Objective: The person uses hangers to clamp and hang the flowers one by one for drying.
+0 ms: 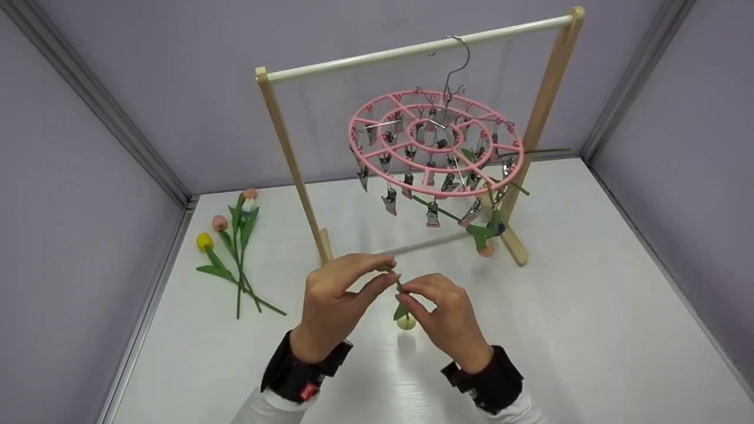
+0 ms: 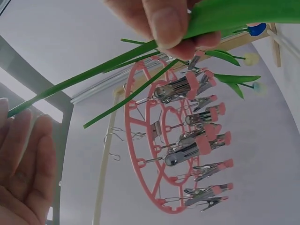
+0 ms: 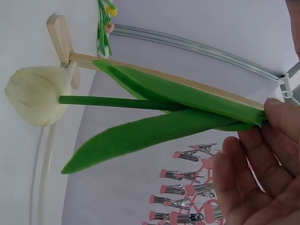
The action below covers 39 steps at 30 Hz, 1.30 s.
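- The left hand (image 1: 333, 294) pinches the green stem of a white tulip (image 1: 405, 321) between thumb and fingertips, so its grip is grasping the flower's stem end.
- The right hand (image 1: 445, 315) meets it from the other side, its thumb and fingers closed on the same stem just beside the left fingertips; this grip is grasping the tulip too.
- The tulip hangs between the two hands, above the white surface (image 1: 589, 294), bloom pointing down and toward the person.
- In the right wrist view the pale bloom (image 3: 35, 96) sits at the far end of the stem, with two long green leaves (image 3: 178, 112) running back to the fingers (image 3: 281, 117).
- In the left wrist view, a thumb (image 2: 164, 21) and finger clamp the stem (image 2: 93, 75).
- Beyond the hands stands a wooden rack (image 1: 288, 153) with a pale crossbar.
- A pink round clip hanger (image 1: 436, 141) hangs by its metal hook from that bar.
- At least one flower, with a pink bloom (image 1: 486, 247), dangles head-down from the hanger's clips.
- Three more tulips (image 1: 235, 247), with yellow, pink and pink-white blooms, lie together on the surface at the left, well apart from the hands.
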Available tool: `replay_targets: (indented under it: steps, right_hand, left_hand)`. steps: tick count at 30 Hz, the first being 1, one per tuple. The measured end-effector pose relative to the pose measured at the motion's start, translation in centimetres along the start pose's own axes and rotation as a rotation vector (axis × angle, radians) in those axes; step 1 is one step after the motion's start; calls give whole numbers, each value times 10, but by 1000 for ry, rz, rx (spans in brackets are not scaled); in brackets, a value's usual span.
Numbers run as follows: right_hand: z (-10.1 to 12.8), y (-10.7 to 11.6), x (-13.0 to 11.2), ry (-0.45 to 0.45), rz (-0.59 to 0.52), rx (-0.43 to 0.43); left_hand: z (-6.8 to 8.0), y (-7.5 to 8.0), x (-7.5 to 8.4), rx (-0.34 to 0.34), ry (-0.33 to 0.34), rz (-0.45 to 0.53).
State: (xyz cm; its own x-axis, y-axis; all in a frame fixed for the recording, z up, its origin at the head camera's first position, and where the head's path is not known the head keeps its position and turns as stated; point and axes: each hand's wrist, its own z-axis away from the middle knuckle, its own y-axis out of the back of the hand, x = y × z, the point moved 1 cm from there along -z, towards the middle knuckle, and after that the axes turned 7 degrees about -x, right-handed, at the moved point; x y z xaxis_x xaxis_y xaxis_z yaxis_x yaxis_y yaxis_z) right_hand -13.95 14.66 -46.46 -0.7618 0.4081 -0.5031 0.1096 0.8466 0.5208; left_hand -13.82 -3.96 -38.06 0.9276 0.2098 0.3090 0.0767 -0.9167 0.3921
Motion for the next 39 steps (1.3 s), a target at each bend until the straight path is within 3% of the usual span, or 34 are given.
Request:
replay_targets:
  steps: [6, 13, 18, 23, 27, 30, 35, 39]
  right_hand:
    - [-5, 8, -1, 2, 13, 25]
    - [-5, 11, 1, -18, 1, 5]
    - [-10, 18, 13, -150, -49, 38]
    - [-22, 25, 32, -303, 57, 56]
    - [-35, 27, 40, -346, 108, 33]
    - [-44, 28, 42, -356, 77, 19]
    - [-57, 25, 42, -398, -65, 12]
    - [-65, 22, 44, -383, -125, 66]
  left_hand:
    - [15, -15, -14, -87, 162, 29]
    - [25, -27, -25, -99, 271, 44]
    - [24, -29, -28, -88, 330, 37]
    - [20, -26, -30, -76, 371, 30]
    - [19, -25, -32, -88, 394, 28]
    - [18, -26, -35, -97, 413, 28]
    - [16, -26, -39, -96, 465, 36]
    - [13, -26, -42, -101, 479, 40]
